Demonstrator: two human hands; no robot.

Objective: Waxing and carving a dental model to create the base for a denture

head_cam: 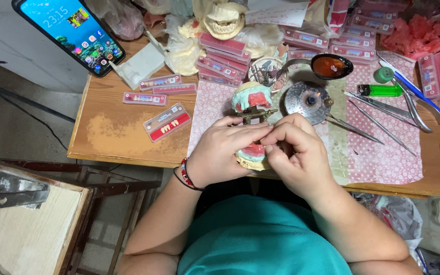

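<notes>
A dental model (253,153) with pink wax gums sits at the near edge of the desk (113,127), mounted in a hinged metal frame (254,115) whose upper plaster half (251,95) is tipped back toward the far side. The left hand (220,153) cups the model from the left, its fingers (248,133) curled and pressed together over the top. The right hand (294,153) meets it from the right, fingers (281,136) pinched tightly at the wax; whether they grip something small cannot be told. Just beyond stands a small round metal burner (307,100), with a spoon of amber liquid (329,66) further back. Slim metal instruments (378,109) and a green lighter (380,90) lie to the right on a pink dotted cloth (383,158). Flat pink tooth cards (166,122) lie to the left, and a phone (70,31) leans at the far left corner.
</notes>
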